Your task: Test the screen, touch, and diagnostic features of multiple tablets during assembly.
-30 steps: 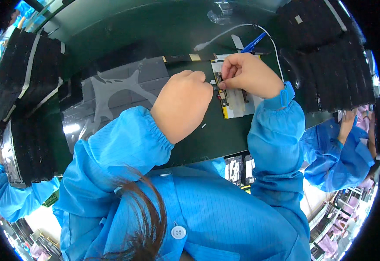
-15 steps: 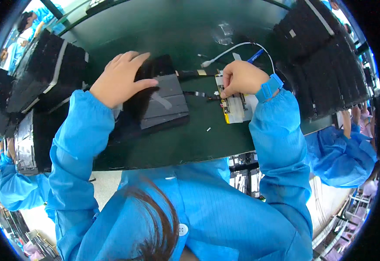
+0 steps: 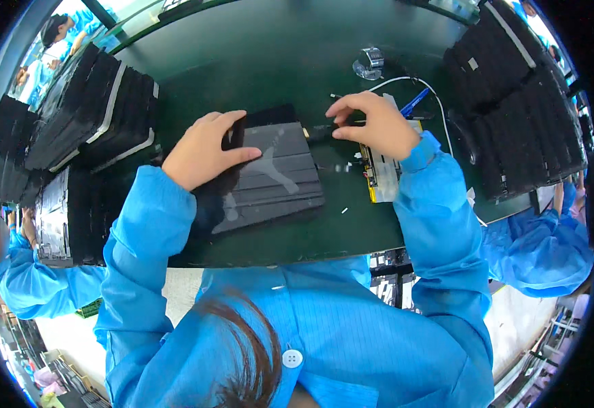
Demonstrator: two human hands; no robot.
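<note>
Dark green worktop (image 3: pixel 263 61), matte, glare along its far edge. Dark grey flat case (image 3: pixel 270 173) lies near the middle of it, a pale figure mark on its face. Left hand (image 3: pixel 205 149) rests flat on the case's left part, fingers spread, thumb out across the top. Right hand (image 3: pixel 372 126) sits just right of the case, fingertips pinched on a small dark part (image 3: pixel 321 131) at the case's right edge; what the part is can't be made out. Yellow-edged board (image 3: pixel 378 173) lies right of the case, mostly under the right hand. White cable (image 3: pixel 413 81) and blue tool (image 3: pixel 414 103) beyond it. Black stacked trays (image 3: pixel 86 112) left of the case, more black stacks (image 3: pixel 515 115) far right, both cut off by the fisheye rim. Other blue-sleeved people (image 3: pixel 549 245) at both sides, partly hidden.
</note>
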